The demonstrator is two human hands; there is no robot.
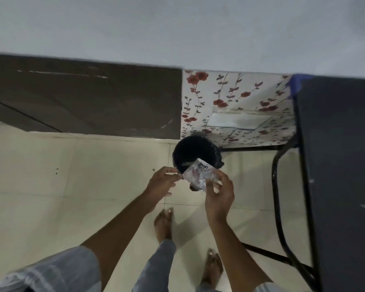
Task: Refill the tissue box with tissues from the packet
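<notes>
A crumpled clear plastic packet (198, 173) with printed marks hangs over the near rim of a black bin (193, 153). My right hand (219, 196) grips the packet's lower right part between thumb and fingers. My left hand (162, 183) pinches the packet's left edge with its fingertips. No tissues and no tissue box are visible in this view.
The bin stands on a pale tiled floor (51, 186), against a wall panel with red flowers (230, 98). A dark table (341, 175) with black metal legs (276, 186) fills the right side. A dark brown panel (82, 98) lies at the left. My bare feet (163, 224) stand below.
</notes>
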